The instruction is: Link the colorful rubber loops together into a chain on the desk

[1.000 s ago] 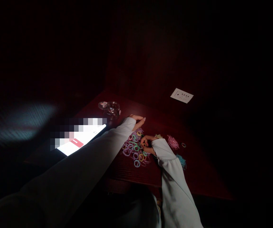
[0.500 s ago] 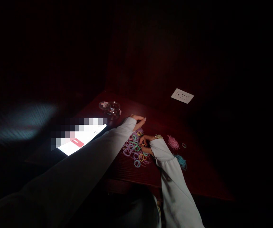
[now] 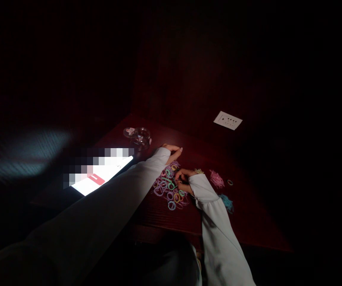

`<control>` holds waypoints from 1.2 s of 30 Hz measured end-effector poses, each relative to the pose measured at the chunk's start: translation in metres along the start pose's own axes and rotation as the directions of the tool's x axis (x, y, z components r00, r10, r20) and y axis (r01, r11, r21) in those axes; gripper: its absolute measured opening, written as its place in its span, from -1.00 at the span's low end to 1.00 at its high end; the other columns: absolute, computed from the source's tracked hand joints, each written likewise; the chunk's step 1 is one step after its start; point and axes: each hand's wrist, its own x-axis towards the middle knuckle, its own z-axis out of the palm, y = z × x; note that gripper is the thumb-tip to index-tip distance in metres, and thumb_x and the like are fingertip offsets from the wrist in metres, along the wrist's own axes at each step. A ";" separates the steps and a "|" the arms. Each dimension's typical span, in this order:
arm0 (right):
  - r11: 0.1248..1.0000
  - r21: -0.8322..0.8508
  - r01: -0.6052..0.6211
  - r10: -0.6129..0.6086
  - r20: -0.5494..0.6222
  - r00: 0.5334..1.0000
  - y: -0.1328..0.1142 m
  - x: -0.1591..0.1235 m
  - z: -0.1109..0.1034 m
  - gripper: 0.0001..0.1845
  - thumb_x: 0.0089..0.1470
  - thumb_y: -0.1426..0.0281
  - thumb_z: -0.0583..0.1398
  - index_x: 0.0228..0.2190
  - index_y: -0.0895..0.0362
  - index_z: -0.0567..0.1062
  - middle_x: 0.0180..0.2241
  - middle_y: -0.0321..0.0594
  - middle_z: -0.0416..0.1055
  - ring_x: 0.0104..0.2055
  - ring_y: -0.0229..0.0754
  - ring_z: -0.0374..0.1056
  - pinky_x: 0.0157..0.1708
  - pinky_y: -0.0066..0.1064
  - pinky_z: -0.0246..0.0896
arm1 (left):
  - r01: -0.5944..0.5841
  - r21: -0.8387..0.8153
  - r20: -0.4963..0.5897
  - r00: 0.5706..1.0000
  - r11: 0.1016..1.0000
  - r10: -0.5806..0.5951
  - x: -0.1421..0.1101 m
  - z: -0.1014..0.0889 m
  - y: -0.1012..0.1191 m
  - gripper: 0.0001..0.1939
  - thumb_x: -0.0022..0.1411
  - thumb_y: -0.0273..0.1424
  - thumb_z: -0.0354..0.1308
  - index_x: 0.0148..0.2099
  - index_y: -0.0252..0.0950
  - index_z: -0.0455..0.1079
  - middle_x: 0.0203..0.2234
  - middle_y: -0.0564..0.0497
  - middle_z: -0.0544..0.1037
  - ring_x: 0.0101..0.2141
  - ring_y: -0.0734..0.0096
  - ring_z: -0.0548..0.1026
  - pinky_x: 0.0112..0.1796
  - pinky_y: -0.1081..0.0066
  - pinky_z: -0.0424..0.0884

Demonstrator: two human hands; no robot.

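Observation:
Small elastic hair ties in purple, green, yellow and blue lie in a loose pile [image 3: 165,186] on the dark red wooden table [image 3: 159,216]. My left hand [image 3: 173,151] rests just beyond the pile, its thumb and forefinger drawn together; whatever may be inside is hidden. Over the right side of the pile, my right hand [image 3: 185,180] has its forefinger and thumb bent with the tips apart, a yellow hair tie showing between them. Part of a yellow bunch [image 3: 199,171] shows behind that hand. A pink bunch [image 3: 216,179] and a blue bunch [image 3: 227,203] lie farther right.
A lit phone or tablet screen [image 3: 95,179] glows left of my left forearm. Behind it stands a clear jar [image 3: 141,137] with a round lid [image 3: 129,132] beside it. One single hair tie [image 3: 230,182] lies right of the pink bunch. A white socket plate [image 3: 228,120] is on the wall.
My right hand has shifted slightly left over the pile, and its forefinger has moved among the hair ties. My left hand has stayed in place.

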 end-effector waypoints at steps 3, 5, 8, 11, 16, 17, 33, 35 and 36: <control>1.000 0.001 0.004 -0.004 -0.053 0.999 -0.002 -0.001 -0.001 -0.89 0.02 0.32 0.25 -0.37 0.08 0.53 -0.54 -0.43 0.19 -0.48 -0.32 0.10 -0.44 -0.50 -0.02 | -0.016 -0.006 0.000 1.000 1.000 0.016 -0.001 -0.001 0.002 -0.48 0.38 -0.20 0.06 -0.63 -0.27 0.20 -0.73 0.13 0.24 -0.61 0.54 0.15 -0.49 0.40 0.08; 1.000 0.013 0.002 -0.001 -0.100 0.995 -0.001 -0.001 -0.002 -0.87 0.02 0.27 0.26 -0.38 0.07 0.52 -0.55 -0.44 0.16 -0.49 -0.32 0.07 -0.44 -0.48 -0.03 | -0.036 -0.008 0.012 0.999 0.999 0.036 -0.002 -0.003 0.004 -0.48 0.37 -0.19 0.07 -0.63 -0.27 0.19 -0.74 0.14 0.18 -0.62 0.53 0.12 -0.50 0.39 0.04; 0.998 0.063 -0.020 0.031 -0.187 0.982 0.005 0.002 -0.003 -0.83 0.01 0.23 0.26 -0.40 0.06 0.49 -0.57 -0.45 0.11 -0.51 -0.32 0.03 -0.44 -0.46 -0.04 | -0.090 -0.025 0.104 0.990 0.996 0.092 -0.005 -0.007 0.008 -0.46 0.38 -0.14 0.06 -0.62 -0.27 0.22 -0.73 0.14 0.20 -0.61 0.53 0.15 -0.49 0.39 0.06; 0.991 0.134 -0.020 0.053 -0.243 0.969 0.013 0.004 -0.006 -0.76 0.00 0.16 0.29 -0.39 0.05 0.47 -0.57 -0.46 0.08 -0.51 -0.31 0.01 -0.44 -0.46 -0.01 | -0.122 -0.030 0.245 0.961 0.992 0.126 -0.010 -0.011 0.012 -0.46 0.40 -0.10 0.03 -0.56 -0.29 0.38 -0.69 0.10 0.36 -0.57 0.52 0.28 -0.44 0.44 0.17; 0.985 0.169 -0.021 0.066 -0.269 0.961 0.016 0.004 -0.014 -0.65 0.01 0.05 0.33 -0.36 0.05 0.46 -0.53 -0.44 0.09 -0.47 -0.29 0.05 -0.41 -0.46 0.05 | -0.112 -0.031 0.396 0.911 0.993 0.116 -0.015 -0.010 0.018 -0.50 0.37 -0.08 0.08 -0.50 -0.27 0.51 -0.64 0.08 0.49 -0.55 0.51 0.38 -0.43 0.48 0.21; 0.985 0.171 -0.021 0.069 -0.283 0.956 0.015 0.003 -0.015 -0.64 0.01 0.04 0.33 -0.36 0.05 0.46 -0.53 -0.44 0.10 -0.47 -0.29 0.05 -0.41 -0.45 0.05 | -0.111 -0.032 0.412 0.904 0.993 0.114 -0.015 -0.009 0.019 -0.49 0.36 -0.08 0.09 -0.54 -0.27 0.49 -0.66 0.08 0.47 -0.57 0.52 0.36 -0.45 0.47 0.19; 0.999 0.019 0.029 -0.018 -0.445 0.895 0.024 0.009 -0.011 -0.64 0.05 0.03 0.29 -0.43 0.05 0.42 -0.50 -0.34 0.27 -0.42 -0.23 0.19 -0.35 -0.39 0.10 | 0.165 -0.231 0.471 0.881 0.959 -0.038 -0.012 0.004 0.016 -0.40 0.38 0.01 0.04 -0.53 -0.32 0.48 -0.75 0.12 0.31 -0.69 0.58 0.19 -0.57 0.46 0.07; 0.998 0.047 0.046 -0.019 -0.463 0.886 0.023 0.008 -0.012 -0.65 0.08 0.04 0.29 -0.39 0.07 0.47 -0.47 -0.32 0.31 -0.41 -0.24 0.19 -0.35 -0.39 0.11 | 0.169 -0.288 0.466 0.885 0.943 -0.017 -0.012 0.003 0.016 -0.39 0.38 0.03 0.04 -0.50 -0.33 0.49 -0.74 0.11 0.32 -0.69 0.59 0.19 -0.57 0.47 0.09; 0.997 0.062 0.051 -0.016 -0.472 0.881 0.023 0.008 -0.011 -0.64 0.08 0.03 0.30 -0.37 0.07 0.49 -0.46 -0.31 0.32 -0.42 -0.24 0.19 -0.35 -0.39 0.11 | 0.174 -0.316 0.463 0.887 0.933 -0.009 -0.011 0.003 0.016 -0.39 0.38 0.03 0.03 -0.50 -0.34 0.48 -0.74 0.11 0.32 -0.68 0.59 0.19 -0.56 0.48 0.10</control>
